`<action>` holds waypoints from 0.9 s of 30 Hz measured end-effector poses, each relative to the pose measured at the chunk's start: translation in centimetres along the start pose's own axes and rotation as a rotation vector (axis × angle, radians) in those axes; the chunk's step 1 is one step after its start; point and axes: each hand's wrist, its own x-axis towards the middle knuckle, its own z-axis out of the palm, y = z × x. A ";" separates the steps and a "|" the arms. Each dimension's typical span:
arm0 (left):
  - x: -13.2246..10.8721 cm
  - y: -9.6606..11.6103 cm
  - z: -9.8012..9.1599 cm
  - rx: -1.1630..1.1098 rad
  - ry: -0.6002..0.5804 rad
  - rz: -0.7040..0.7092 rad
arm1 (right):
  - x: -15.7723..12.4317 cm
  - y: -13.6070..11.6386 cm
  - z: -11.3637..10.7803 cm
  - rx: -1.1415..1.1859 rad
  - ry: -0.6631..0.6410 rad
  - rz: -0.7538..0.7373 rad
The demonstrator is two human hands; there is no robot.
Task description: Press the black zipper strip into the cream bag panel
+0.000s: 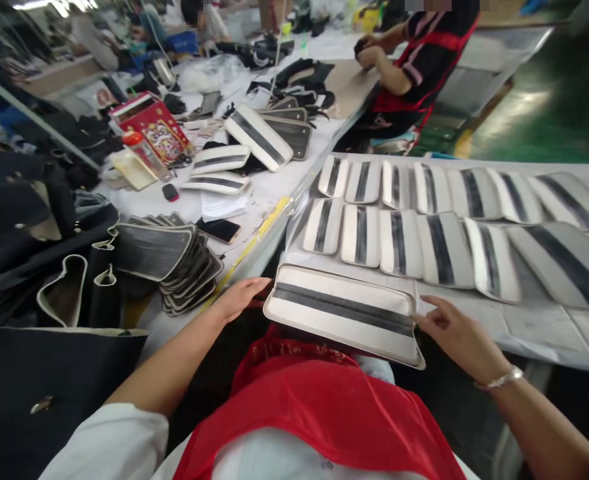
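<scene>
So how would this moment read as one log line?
left hand: at panel's left end | right hand: at right end | striped panel: on table edge

No legible text, labels, brands or numbers. The red box (155,125) at far left on the worktop (254,200) carries a printed coloured design, too blurred to read. The striped panels show no markings.

White panel (344,312) with dark centre stripe, lying flat at table edge
</scene>
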 end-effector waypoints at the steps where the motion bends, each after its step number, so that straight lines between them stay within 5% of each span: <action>1: 0.0 0.0 -0.2 -0.001 0.028 -0.011 | 0.4 -1.8 0.1 -0.107 0.074 -0.104; 4: -0.3 0.1 -0.4 0.006 0.063 -0.025 | 1.3 -8.8 2.3 -0.225 0.109 -0.600; 6: -0.6 0.1 -0.2 0.084 0.064 -0.033 | 2.0 -13.4 5.1 -0.264 -0.049 -0.913; 9: -1.1 -0.1 -0.1 0.261 0.057 -0.043 | 3.2 -17.6 9.0 -0.389 -0.249 -1.134; 13: -1.5 -0.6 -0.3 0.349 0.000 -0.105 | 4.1 -18.9 11.4 -0.546 -0.365 -1.185; 19: -1.4 -0.8 -0.3 0.480 -0.081 -0.220 | 3.3 -18.8 12.0 -0.626 -0.361 -1.189; 24: -1.6 1.0 -0.4 1.091 -0.111 0.107 | 3.0 -18.6 11.7 -0.547 -0.388 -1.088; 27: 0.2 2.6 -0.9 1.090 -0.166 0.177 | 3.4 -18.5 11.3 -0.374 -0.463 -0.940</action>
